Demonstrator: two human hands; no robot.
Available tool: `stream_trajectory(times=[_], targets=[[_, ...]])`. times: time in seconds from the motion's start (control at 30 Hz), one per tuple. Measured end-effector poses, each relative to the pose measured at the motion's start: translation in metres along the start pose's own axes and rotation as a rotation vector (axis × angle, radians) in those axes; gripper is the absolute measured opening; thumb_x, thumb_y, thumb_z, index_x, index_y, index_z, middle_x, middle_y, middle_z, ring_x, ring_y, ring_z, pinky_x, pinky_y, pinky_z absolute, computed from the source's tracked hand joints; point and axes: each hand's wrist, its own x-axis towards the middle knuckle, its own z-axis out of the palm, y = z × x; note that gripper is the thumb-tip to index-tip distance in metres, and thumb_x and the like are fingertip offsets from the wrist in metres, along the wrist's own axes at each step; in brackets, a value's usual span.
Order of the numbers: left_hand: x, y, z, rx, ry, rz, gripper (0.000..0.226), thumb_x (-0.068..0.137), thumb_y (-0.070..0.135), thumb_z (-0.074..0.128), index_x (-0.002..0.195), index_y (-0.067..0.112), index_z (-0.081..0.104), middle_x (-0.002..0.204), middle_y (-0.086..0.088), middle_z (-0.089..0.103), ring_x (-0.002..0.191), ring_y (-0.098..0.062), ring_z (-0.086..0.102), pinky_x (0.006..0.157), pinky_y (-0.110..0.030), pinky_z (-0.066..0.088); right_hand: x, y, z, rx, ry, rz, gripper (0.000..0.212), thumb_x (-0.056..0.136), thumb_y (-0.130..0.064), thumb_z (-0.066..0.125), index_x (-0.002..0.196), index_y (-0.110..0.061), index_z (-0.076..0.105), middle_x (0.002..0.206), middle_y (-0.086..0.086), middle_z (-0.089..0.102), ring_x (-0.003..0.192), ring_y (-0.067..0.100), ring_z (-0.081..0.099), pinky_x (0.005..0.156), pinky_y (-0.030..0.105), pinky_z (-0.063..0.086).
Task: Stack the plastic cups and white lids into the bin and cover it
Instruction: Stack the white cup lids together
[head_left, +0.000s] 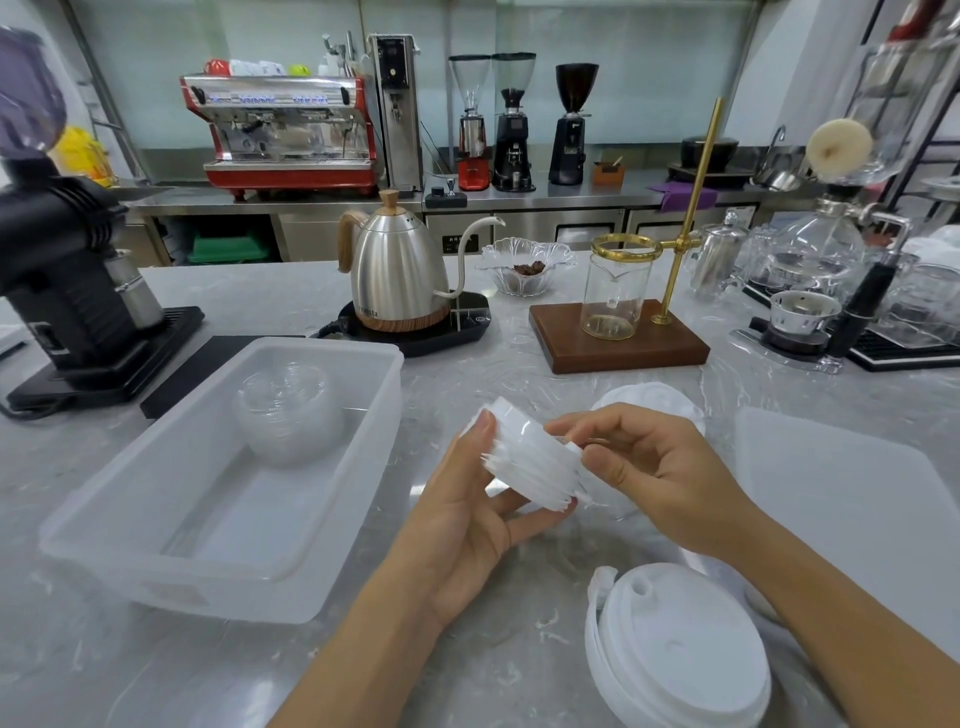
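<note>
I've got the stack of white lids (530, 462) up off the counter, held on its side between both hands, a little right of the bin and near the middle of the counter. My left hand (467, 514) cradles it from below, thumb curled over the far end and fingers wrapped under. My right hand (654, 467) pinches the near end, fingertips on the rims. Holding it from both ends looks like the way to square it up, because the lids sit fanned and uneven, thin edges splayed like a loose deck.

The lids are plain white, thin-rimmed, nested but not flush.

Left of the stack, the translucent bin (363, 457) lies open, running from the front edge of the counter back toward the kettle. A nest of clear plastic cups (288, 410) already lies at its far end, so I judge the near floor is meant for these lids.

More to gather: a loose lid (654, 400) just behind my right hand, and a bigger pile of lids (680, 654) at the front edge. The bin's cover (852, 488) waits flat toward the right edge.
</note>
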Motion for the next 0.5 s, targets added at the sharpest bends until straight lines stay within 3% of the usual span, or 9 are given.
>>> stream_trajectory(times=[0.1, 0.23, 0.37, 0.43, 0.5], targets=[[0.001, 0.002, -0.001, 0.012, 0.003, -0.021, 0.071, 0.085, 0.048, 0.064, 0.141, 0.007, 0.051, 0.131, -0.019, 0.069, 0.112, -0.039, 0.069, 0.091, -0.054, 0.059, -0.001, 0.001, -0.001, 0.022, -0.028, 0.018, 0.017, 0.09, -0.008, 0.062, 0.104, -0.005, 0.071, 0.118, 0.003, 0.073, 0.117, 0.021, 0.066, 0.096, 0.03, 0.054], [0.002, -0.001, -0.004, 0.029, 0.008, -0.032, 0.071, 0.083, 0.049, 0.066, 0.139, 0.008, 0.053, 0.128, -0.02, 0.07, 0.11, -0.039, 0.07, 0.09, -0.054, 0.059, -0.001, 0.004, -0.001, 0.012, -0.026, 0.017, 0.015, 0.091, -0.007, 0.063, 0.099, -0.013, 0.074, 0.118, 0.003, 0.073, 0.116, 0.024, 0.065, 0.096, 0.035, 0.054], [0.004, -0.005, -0.006, 0.108, 0.031, -0.001, 0.075, 0.081, 0.049, 0.073, 0.142, 0.012, 0.051, 0.133, -0.019, 0.067, 0.113, -0.041, 0.069, 0.089, -0.054, 0.059, 0.0, 0.004, 0.002, -0.045, -0.01, 0.008, 0.013, 0.087, -0.013, 0.064, 0.093, -0.021, 0.072, 0.109, -0.009, 0.073, 0.109, 0.018, 0.067, 0.092, 0.024, 0.052], [0.005, -0.007, -0.007, 0.147, 0.04, 0.041, 0.075, 0.074, 0.047, 0.077, 0.139, 0.017, 0.055, 0.135, -0.019, 0.065, 0.114, -0.04, 0.068, 0.088, -0.055, 0.059, 0.0, 0.004, 0.004, -0.042, -0.003, 0.008, 0.006, 0.087, -0.022, 0.066, 0.091, -0.021, 0.071, 0.109, -0.01, 0.072, 0.109, 0.018, 0.067, 0.091, 0.023, 0.052], [0.005, -0.009, -0.007, 0.19, 0.061, 0.1, 0.067, 0.069, 0.041, 0.081, 0.131, 0.024, 0.061, 0.132, -0.019, 0.066, 0.111, -0.038, 0.07, 0.084, -0.054, 0.06, 0.001, 0.002, 0.005, -0.018, -0.001, 0.005, 0.025, 0.085, -0.046, 0.068, 0.088, -0.021, 0.069, 0.113, -0.009, 0.071, 0.111, 0.02, 0.066, 0.092, 0.027, 0.053]])
